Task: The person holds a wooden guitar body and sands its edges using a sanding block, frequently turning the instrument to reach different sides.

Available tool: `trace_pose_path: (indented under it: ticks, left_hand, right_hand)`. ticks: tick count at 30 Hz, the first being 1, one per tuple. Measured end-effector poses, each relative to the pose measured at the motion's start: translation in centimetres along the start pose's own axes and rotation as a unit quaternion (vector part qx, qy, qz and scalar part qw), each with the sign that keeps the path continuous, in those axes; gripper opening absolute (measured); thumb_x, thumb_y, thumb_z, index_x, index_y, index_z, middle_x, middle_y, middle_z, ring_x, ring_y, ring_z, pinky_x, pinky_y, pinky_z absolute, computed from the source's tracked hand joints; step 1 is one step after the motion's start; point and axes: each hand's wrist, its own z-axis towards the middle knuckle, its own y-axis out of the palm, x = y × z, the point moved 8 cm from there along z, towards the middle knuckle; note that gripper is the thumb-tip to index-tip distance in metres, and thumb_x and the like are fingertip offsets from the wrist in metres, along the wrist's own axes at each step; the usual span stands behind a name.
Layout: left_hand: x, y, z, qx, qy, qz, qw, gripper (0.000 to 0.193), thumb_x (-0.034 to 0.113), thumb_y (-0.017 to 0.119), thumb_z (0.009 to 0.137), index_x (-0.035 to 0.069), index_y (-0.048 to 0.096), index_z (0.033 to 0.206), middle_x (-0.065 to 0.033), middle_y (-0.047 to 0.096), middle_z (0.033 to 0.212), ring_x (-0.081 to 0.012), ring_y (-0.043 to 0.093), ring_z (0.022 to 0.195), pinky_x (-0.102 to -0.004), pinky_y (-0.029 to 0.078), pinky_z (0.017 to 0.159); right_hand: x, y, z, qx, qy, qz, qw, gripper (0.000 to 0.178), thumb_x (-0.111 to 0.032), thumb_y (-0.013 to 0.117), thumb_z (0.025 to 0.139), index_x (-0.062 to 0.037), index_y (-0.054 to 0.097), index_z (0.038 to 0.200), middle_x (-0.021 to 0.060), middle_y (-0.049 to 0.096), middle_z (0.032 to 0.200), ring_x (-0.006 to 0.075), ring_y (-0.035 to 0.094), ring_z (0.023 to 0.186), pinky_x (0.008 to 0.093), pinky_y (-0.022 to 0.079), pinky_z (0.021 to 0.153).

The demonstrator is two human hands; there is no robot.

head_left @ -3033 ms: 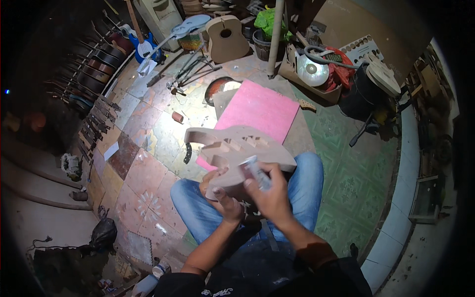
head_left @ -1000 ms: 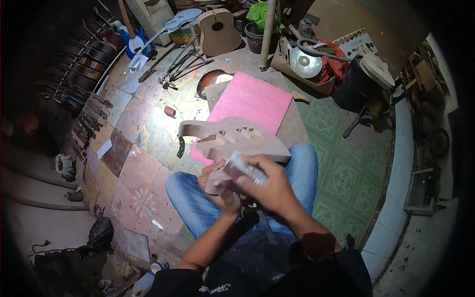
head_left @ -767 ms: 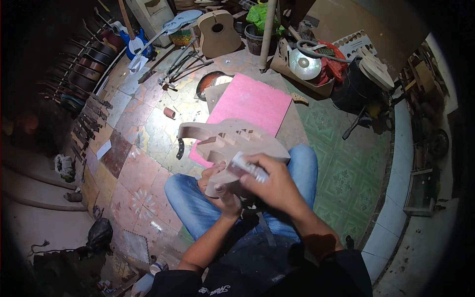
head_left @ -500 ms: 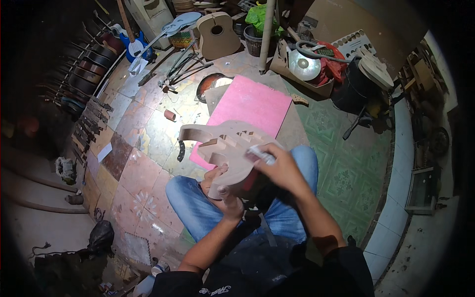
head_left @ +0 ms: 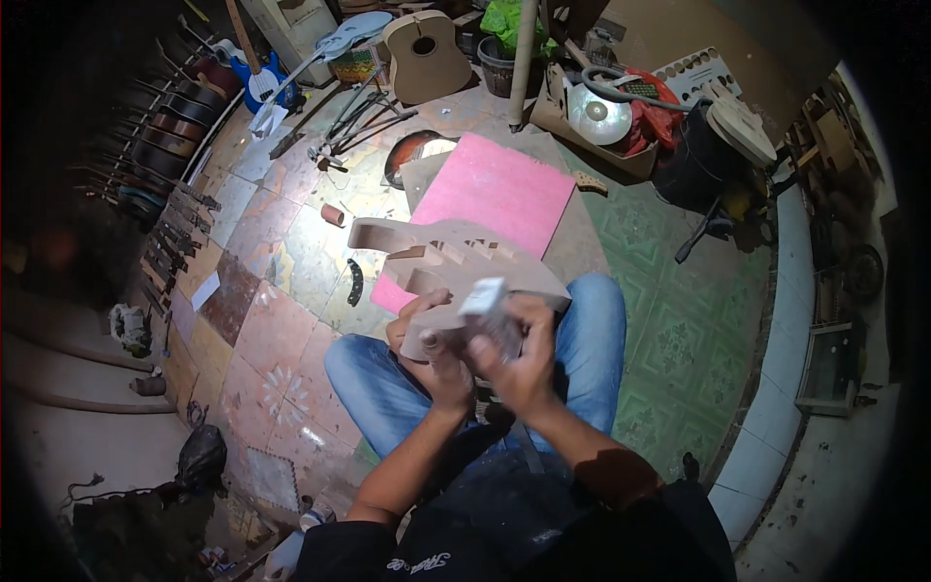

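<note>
An unpainted wooden electric guitar body [head_left: 529, 274], with routed cavities and a curved horn at its far left, rests tilted over my lap. My left hand [head_left: 438, 364] is closed on its near left edge, thumb on the upper face and the other fingers partly hidden. My right hand [head_left: 527, 364] grips a small pale block, apparently a sanding block [head_left: 485, 303], over the near part of the body. Motion blurs the block, and I cannot tell whether it touches the wood.
Beyond the body a pink sheet [head_left: 495, 189] lies on a grey board [head_left: 585, 238]. A dark curved strip [head_left: 355, 281] and a reddish-brown cylinder [head_left: 333, 214] are on the tiles to the left. Farther off stand an acoustic guitar body [head_left: 427, 68], a blue guitar [head_left: 262, 89] and a black bucket [head_left: 687, 165].
My right hand has swung nearer and left with the block, its wrist turned. The guitar body has shifted slightly and its tilt has changed. My left hand keeps its hold.
</note>
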Motion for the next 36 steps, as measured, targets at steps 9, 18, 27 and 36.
trace_pose_path:
  ticks: [9,18,27,36]
  left_hand:
    - [0.6,0.3,0.3,-0.005,-0.005,0.005,1.000,0.063,0.063,0.054,0.099,0.002,0.042,0.108,-0.0225,0.062,0.114,-0.0258,0.062,0.103,-0.0421,0.049,0.095]
    - [1.1,0.8,0.8,-0.039,-0.015,0.032,0.999,0.064,0.062,0.053,0.100,0.001,0.043,0.111,-0.0208,0.062,0.115,-0.0242,0.062,0.102,-0.0402,0.050,0.094]
    - [0.1,0.2,0.1,-0.056,-0.030,0.030,0.998,0.063,0.061,0.051,0.101,0.003,0.041,0.122,-0.0191,0.061,0.118,-0.0258,0.061,0.108,-0.0429,0.048,0.102]
    - [-0.1,0.4,0.1,-0.036,-0.010,-0.010,0.999,0.069,0.063,0.055,0.099,-0.001,0.042,0.122,-0.0179,0.061,0.117,-0.0231,0.062,0.103,-0.0394,0.051,0.095]
  right_hand:
    - [-1.0,0.8,-0.4,0.048,0.022,0.026,0.998,0.056,-0.032,0.077,0.088,0.0028,0.051,0.123,0.0183,0.053,0.116,0.0287,0.054,0.110,0.0429,0.044,0.099]
    - [-1.5,0.9,0.0,0.061,0.030,0.023,0.997,0.054,-0.030,0.075,0.088,0.0049,0.049,0.120,0.0188,0.053,0.115,0.0273,0.053,0.111,0.0430,0.043,0.099]
    - [-0.8,1.1,-0.1,0.033,0.051,0.016,0.998,0.061,-0.033,0.078,0.087,0.0035,0.046,0.124,0.0159,0.051,0.115,0.0216,0.051,0.111,0.0395,0.042,0.102]
    - [0.2,0.8,0.9,0.041,0.097,0.080,0.991,0.053,-0.032,0.078,0.087,0.0035,0.053,0.117,0.0199,0.055,0.113,0.0301,0.057,0.109,0.0410,0.044,0.100]
